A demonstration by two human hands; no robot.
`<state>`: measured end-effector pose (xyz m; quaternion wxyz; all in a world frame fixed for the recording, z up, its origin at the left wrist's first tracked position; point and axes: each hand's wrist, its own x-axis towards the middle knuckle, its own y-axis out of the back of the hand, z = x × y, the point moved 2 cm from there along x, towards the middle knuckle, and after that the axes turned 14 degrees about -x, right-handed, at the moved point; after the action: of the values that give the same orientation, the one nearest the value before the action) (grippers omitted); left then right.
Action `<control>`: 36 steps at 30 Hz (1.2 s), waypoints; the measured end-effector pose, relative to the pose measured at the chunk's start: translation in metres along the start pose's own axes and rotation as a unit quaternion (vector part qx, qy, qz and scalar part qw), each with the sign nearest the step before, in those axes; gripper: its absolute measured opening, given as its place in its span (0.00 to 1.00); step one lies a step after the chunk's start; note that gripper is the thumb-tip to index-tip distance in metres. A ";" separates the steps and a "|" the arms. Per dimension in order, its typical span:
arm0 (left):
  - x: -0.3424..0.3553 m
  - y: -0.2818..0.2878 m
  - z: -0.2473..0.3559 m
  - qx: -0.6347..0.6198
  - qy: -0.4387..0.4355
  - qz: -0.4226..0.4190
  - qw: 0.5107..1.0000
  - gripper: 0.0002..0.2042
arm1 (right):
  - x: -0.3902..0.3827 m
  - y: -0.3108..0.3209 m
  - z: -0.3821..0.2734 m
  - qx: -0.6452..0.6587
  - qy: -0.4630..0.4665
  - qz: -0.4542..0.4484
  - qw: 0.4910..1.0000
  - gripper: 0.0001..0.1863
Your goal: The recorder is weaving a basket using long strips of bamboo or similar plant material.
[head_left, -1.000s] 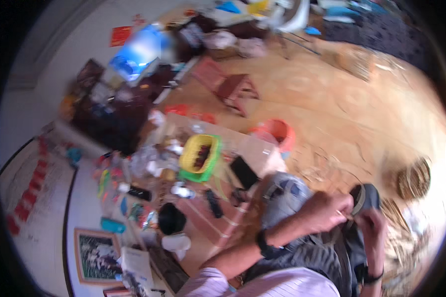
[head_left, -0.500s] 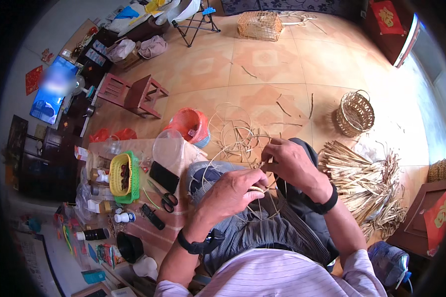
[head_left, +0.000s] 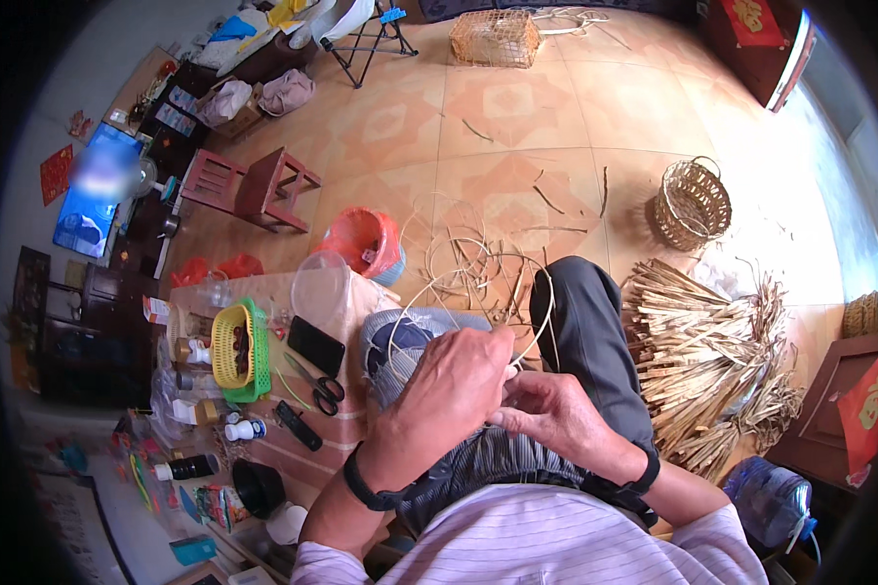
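Above my lap, my left hand (head_left: 454, 380) and my right hand (head_left: 556, 411) meet with fingers pinched round a pale, thin weaving strip (head_left: 550, 310). The strip bends in a wide loop in front of my knees. Fingers hide most of the part gripped between the two hands. On the floor ahead lies a tangle of similar strips (head_left: 458, 255). To the right of my knee spreads a large bundle of flat, dry strips (head_left: 688, 356).
On the left, a cloth-covered table (head_left: 346, 429) carries scissors (head_left: 327, 390), a phone (head_left: 316, 347), and a yellow basket (head_left: 232, 346). Beyond it stand a red-lined bucket (head_left: 361, 244) and a wooden chair (head_left: 273, 190). A woven basket (head_left: 693, 207) is ahead right; a water jug (head_left: 769, 499) stands near right.
My right hand has come down and toward my lap, close beside the left. The strip now arches in a wider loop above my knees. The view has shifted slightly.
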<state>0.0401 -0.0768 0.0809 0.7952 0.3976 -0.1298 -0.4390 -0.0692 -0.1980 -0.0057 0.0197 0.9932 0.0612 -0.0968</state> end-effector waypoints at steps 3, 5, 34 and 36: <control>0.002 0.005 -0.002 -0.090 0.053 -0.032 0.994 0.07 | 0.004 -0.003 -0.001 0.010 -0.030 -0.015 0.999 0.18; 0.003 0.010 -0.005 -0.149 0.059 -0.044 0.986 0.07 | 0.005 -0.004 -0.003 -0.006 -0.034 -0.014 0.999 0.19; -0.013 -0.004 -0.029 -0.179 -0.021 0.007 0.984 0.13 | 0.057 0.063 -0.033 -0.452 0.145 0.204 0.856 0.12; -0.012 -0.005 -0.030 -0.169 -0.021 0.003 0.985 0.13 | 0.062 0.060 -0.030 -0.463 0.151 0.194 0.852 0.11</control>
<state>0.0465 -0.0527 0.0595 0.8496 0.2476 -0.0710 -0.4602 0.0047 -0.2486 0.0132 0.4859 0.8634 -0.0927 0.0993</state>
